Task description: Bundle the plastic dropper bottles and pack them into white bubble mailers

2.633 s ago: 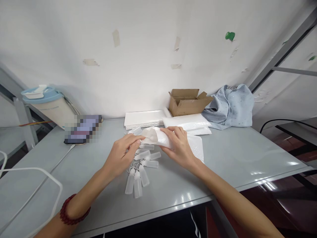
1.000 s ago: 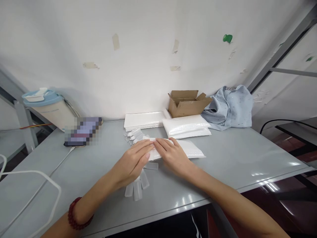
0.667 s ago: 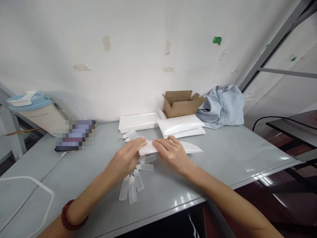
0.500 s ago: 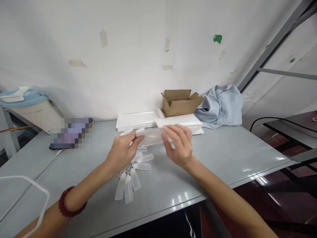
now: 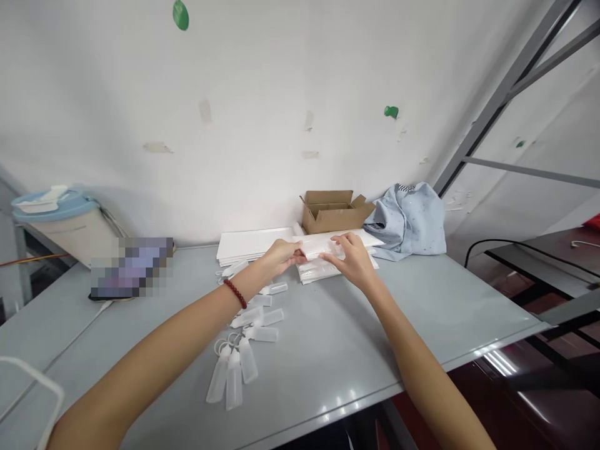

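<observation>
Both my arms reach far across the grey table (image 5: 422, 312). My left hand (image 5: 281, 255) pinches the left end of a white padded envelope (image 5: 323, 242), and my right hand (image 5: 350, 257) grips its front edge. The envelope lies on top of a stack of like envelopes (image 5: 319, 270) near the wall. Several small translucent squeeze bottles (image 5: 234, 369) with tethered caps lie scattered on the table under my left forearm. A red bead bracelet (image 5: 235, 292) circles my left wrist.
A stack of flat white sheets (image 5: 244, 244) lies left of the envelopes. An open cardboard box (image 5: 334, 211) and a light blue cloth (image 5: 410, 219) sit against the wall. A blue-lidded container (image 5: 65, 220) and a phone with a cable (image 5: 129, 269) are at the left.
My hands sealed the envelope flat on the table, lifted it, then carried it away from me onto the stack near the wall. The camera tilted upward.
</observation>
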The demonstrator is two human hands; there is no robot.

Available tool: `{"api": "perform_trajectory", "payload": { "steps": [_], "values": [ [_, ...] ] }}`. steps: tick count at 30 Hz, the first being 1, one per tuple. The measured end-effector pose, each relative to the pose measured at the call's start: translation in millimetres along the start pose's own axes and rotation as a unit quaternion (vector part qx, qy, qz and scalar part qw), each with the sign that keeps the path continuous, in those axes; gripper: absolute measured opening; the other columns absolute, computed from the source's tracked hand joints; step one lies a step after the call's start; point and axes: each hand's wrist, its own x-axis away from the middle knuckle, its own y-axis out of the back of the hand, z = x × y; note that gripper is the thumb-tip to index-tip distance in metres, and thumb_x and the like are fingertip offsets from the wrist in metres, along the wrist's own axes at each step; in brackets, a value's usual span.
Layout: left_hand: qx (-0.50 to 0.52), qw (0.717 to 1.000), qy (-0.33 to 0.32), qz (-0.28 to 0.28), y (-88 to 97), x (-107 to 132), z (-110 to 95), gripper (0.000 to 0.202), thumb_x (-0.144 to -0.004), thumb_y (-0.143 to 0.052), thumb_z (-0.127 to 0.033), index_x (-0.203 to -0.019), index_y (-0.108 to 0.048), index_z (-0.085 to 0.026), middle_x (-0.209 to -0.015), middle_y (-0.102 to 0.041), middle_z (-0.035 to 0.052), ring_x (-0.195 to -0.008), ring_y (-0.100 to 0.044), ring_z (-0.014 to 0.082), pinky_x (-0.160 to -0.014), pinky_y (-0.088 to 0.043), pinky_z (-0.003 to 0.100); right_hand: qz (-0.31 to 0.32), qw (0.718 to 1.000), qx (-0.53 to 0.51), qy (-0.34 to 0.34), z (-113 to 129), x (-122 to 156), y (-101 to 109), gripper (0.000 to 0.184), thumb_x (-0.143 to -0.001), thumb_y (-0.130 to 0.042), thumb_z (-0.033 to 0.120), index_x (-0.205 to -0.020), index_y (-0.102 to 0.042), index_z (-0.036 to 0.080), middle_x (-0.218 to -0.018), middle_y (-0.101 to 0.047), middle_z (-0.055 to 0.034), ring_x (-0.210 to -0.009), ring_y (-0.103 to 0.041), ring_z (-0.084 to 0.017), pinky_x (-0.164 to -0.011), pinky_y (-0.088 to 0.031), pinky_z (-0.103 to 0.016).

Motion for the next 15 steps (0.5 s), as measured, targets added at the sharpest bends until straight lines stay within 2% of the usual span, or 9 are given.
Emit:
{"api": "perform_trajectory", "payload": {
  "steps": [3, 6, 8, 10, 13, 15],
  "values": [
    [-0.154, 0.988, 0.009, 0.003, 12.7, -2, 1, 0.033, -0.09, -0.057, -0.031, -0.119, -0.055, -0.015, -0.119, -0.059, 0.01, -0.098, -0.061, 0.0224, -0.082, -0.053, 0.043, 0.044, 0.999, -0.021, 0.011, -8, 0, 1, 0.038, -0.082, -0.062, 0.044, -0.108, -0.061, 0.017, -0.097, -0.055, -0.0115, -0.09, -0.054, -0.025, -0.076, -0.048, -0.039],
    [-0.317, 0.948, -0.013, -0.019, 37.4, -2, -4, 0.033, -0.09, -0.057, -0.032, -0.118, -0.056, -0.015, -0.117, -0.059, 0.0097, -0.097, -0.062, 0.0219, -0.081, -0.053, 0.042, 0.067, 0.997, -0.031, 0.01, -13, -1, 3, 0.028, -0.082, -0.063, 0.029, -0.107, -0.063, 0.019, -0.098, -0.054, -0.0096, -0.088, -0.055, -0.023, -0.073, -0.049, -0.036],
    [-0.429, 0.901, -0.048, -0.041, 58.8, -3, -11, 0.032, -0.091, -0.057, -0.032, -0.118, -0.056, -0.016, -0.118, -0.059, 0.0092, -0.098, -0.061, 0.0222, -0.082, -0.053, 0.043, 0.064, 0.998, -0.02, 0.019, -14, -2, 4, 0.025, -0.082, -0.061, 0.018, -0.106, -0.065, 0.019, -0.097, -0.055, -0.0092, -0.088, -0.055, -0.022, -0.074, -0.049, -0.036],
    [-0.531, 0.841, -0.093, -0.051, 80.2, -5, -17, 0.032, -0.09, -0.057, -0.031, -0.119, -0.056, -0.016, -0.122, -0.057, 0.0096, -0.104, -0.059, 0.0239, -0.086, -0.051, 0.045, 0.047, 0.998, -0.014, 0.047, -14, -2, 4, 0.024, -0.082, -0.057, 0.012, -0.102, -0.069, 0.018, -0.095, -0.057, -0.0096, -0.088, -0.055, -0.022, -0.076, -0.048, -0.036],
    [-0.65, 0.746, -0.14, -0.042, 104.8, -9, -23, 0.033, -0.09, -0.058, -0.03, -0.12, -0.055, -0.016, -0.124, -0.056, 0.0099, -0.106, -0.058, 0.0246, -0.087, -0.05, 0.047, 0.024, 0.995, -0.031, 0.093, -12, -2, 1, 0.023, -0.086, -0.051, 0.011, -0.091, -0.073, 0.018, -0.089, -0.062, -0.0086, -0.08, -0.055, -0.02, -0.073, -0.048, -0.035],
    [-0.704, 0.692, -0.156, -0.035, 113.7, -12, -24, 0.033, -0.09, -0.058, -0.031, -0.12, -0.055, -0.016, -0.122, -0.057, 0.0097, -0.104, -0.059, 0.0239, -0.086, -0.051, 0.046, 0.019, 0.994, -0.041, 0.104, -11, -2, -2, 0.026, -0.088, -0.049, 0.012, -0.086, -0.074, 0.019, -0.085, -0.064, -0.0074, -0.076, -0.055, -0.019, -0.069, -0.048, -0.034]
  ]
}}
